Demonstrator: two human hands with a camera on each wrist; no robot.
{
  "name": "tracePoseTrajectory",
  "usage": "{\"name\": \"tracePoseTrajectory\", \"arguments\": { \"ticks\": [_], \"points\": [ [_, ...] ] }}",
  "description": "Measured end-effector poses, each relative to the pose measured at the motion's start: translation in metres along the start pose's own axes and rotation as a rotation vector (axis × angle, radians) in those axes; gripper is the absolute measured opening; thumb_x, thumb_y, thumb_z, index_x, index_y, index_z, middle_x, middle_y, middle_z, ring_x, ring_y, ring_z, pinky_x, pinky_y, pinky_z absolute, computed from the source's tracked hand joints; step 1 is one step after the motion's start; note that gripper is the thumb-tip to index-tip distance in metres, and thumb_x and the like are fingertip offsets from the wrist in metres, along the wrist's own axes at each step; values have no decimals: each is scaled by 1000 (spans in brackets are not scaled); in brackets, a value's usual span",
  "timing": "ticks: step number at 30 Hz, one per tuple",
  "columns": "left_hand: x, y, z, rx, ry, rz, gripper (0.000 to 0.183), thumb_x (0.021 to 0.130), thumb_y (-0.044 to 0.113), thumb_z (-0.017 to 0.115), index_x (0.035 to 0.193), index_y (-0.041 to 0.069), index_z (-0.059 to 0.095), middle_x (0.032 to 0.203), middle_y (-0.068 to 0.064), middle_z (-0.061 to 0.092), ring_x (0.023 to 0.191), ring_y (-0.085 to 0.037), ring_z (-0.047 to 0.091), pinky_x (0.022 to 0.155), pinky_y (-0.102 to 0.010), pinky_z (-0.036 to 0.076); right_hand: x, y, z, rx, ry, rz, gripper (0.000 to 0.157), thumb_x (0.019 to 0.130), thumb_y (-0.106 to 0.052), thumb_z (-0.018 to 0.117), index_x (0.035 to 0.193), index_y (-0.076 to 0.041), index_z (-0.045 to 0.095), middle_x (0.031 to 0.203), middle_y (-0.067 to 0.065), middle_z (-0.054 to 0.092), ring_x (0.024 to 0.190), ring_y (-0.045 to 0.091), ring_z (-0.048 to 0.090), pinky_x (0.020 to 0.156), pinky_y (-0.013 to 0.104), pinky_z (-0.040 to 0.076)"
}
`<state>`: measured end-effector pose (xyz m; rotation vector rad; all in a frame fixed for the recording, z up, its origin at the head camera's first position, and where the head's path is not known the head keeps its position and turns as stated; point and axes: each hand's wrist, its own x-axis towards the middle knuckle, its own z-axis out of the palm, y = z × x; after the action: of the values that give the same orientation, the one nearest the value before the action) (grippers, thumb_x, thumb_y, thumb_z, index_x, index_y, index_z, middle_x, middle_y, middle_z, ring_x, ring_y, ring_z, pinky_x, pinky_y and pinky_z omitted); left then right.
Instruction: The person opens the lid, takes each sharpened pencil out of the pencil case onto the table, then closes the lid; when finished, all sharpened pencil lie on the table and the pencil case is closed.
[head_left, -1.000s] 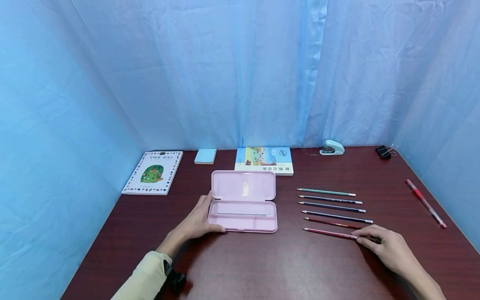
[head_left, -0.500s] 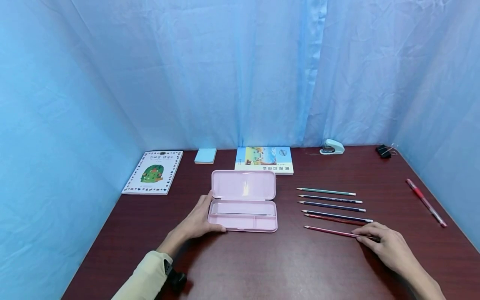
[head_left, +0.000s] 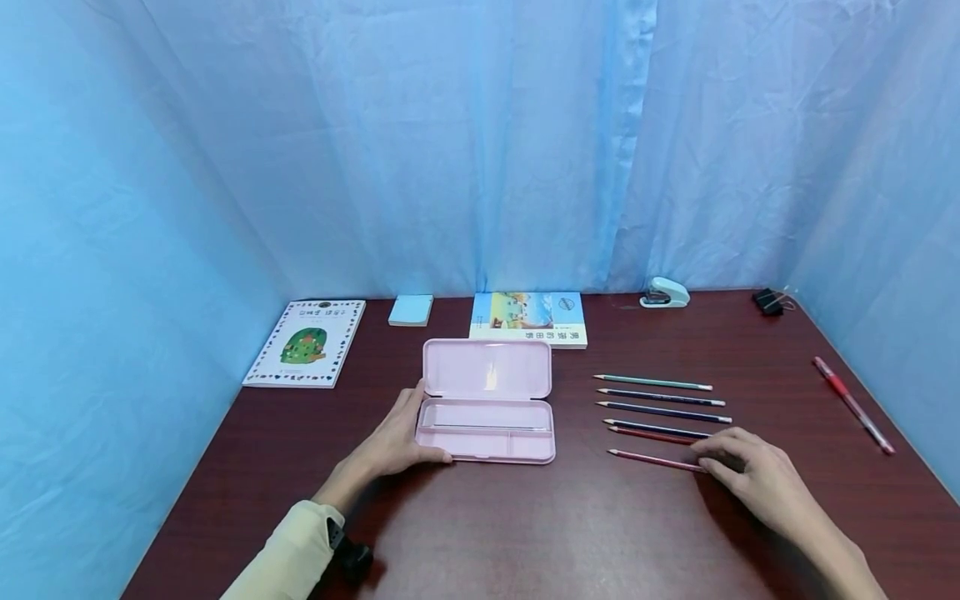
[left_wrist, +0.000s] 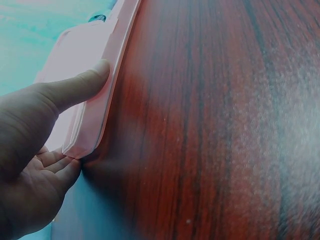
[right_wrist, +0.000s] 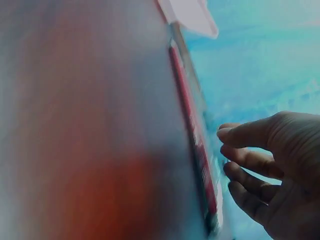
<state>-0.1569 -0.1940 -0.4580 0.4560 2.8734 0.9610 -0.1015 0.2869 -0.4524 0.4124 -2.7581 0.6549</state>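
Note:
A pink pencil case (head_left: 487,371) stands with its lid raised, its tray divided into compartments. My left hand (head_left: 393,442) holds the case's left end; in the left wrist view the thumb (left_wrist: 85,87) lies along the front wall and the fingers reach round the end. My right hand (head_left: 757,479) hovers by the eraser ends of the nearest pencils, fingers loosely bent. The right wrist view shows a gap between its fingertips and a red pencil (right_wrist: 190,120). That red pencil lies frontmost in a row, with a dark red pencil (head_left: 652,434) behind it.
Behind these lie a green pencil (head_left: 652,382) and several dark blue pencils (head_left: 663,412). A red pen (head_left: 851,404) is far right. At the back are a white book (head_left: 307,346), sticky notes (head_left: 411,310), another book (head_left: 528,321), a stapler (head_left: 666,292) and a binder clip (head_left: 768,302).
The right hand has let go of the red pencil and shifted slightly left and away from me. The frontmost pencil now lies apart from the dark red one. The left hand stays put.

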Motion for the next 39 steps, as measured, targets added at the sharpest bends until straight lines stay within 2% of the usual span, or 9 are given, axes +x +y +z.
{"name": "tracePoseTrajectory", "arguments": {
  "ticks": [4, 7, 11, 16, 21, 27, 34, 39],
  "points": [
    [0, 0, -1, -8, 5, -2, 123, 57, 47, 84, 147, 4, 13, 134, -12, 36, 120, -21, 39, 101, -38, 32, 25, -23, 9, 61, 9, -79, 21, 76, -10, 73, 91, -24, 70, 91, -10, 61, 87, 14, 57, 74, 34, 42],
    [0, 0, -1, -7, -5, -4, 123, 57, 47, 84, 148, 4, 12, 134, -12, 35, 120, -21, 39, 101, -38, 32, 46, -43, 23, 108, -20, -147, 21, 78, -9, 72, 95, -21, 70, 96, -9, 62, 87, 12, 58, 73, 34, 44],
    [-1, 2, -2, -5, -12, -5, 123, 58, 47, 84, 148, 5, 11, 134, -12, 35, 119, -21, 39, 101, -38, 32, 70, -76, 46, 185, -122, -187, 21, 81, -12, 70, 101, -18, 69, 102, -5, 61, 92, 13, 58, 76, 39, 47],
    [-1, 2, -3, -11, 0, 4, 124, 57, 46, 84, 148, 4, 11, 134, -13, 35, 119, -22, 39, 101, -38, 32, 94, -114, 72, 270, -233, -212, 21, 82, -11, 68, 102, -14, 69, 99, -6, 60, 91, 11, 56, 78, 36, 47],
    [-1, 1, -2, -14, -5, 1, 123, 58, 46, 84, 148, 4, 11, 135, -12, 35, 119, -21, 39, 101, -38, 32, 110, -140, 93, 283, -322, -283, 21, 83, -8, 66, 103, -10, 68, 99, 0, 61, 91, 14, 56, 80, 36, 47],
    [1, 1, -1, -4, -6, 7, 123, 58, 45, 84, 148, 5, 10, 133, -12, 36, 118, -22, 40, 101, -38, 32, 119, -152, 106, 219, -401, -371, 19, 83, -7, 65, 101, -4, 66, 93, 4, 64, 87, 15, 57, 81, 35, 46],
    [1, 1, -1, -5, -3, 12, 123, 58, 43, 85, 148, 4, 10, 132, -13, 36, 117, -23, 40, 101, -37, 32, 127, -155, 109, 250, -453, -370, 13, 80, -1, 65, 92, -5, 70, 85, 2, 66, 81, 12, 58, 76, 31, 47],
    [0, 0, -1, 1, 0, 12, 124, 58, 45, 85, 148, 4, 11, 133, -13, 36, 118, -22, 40, 101, -37, 33, 126, -153, 110, 280, -429, -338, 13, 79, -3, 68, 90, -9, 71, 84, -2, 66, 81, 10, 57, 75, 29, 46]
  ]
}}
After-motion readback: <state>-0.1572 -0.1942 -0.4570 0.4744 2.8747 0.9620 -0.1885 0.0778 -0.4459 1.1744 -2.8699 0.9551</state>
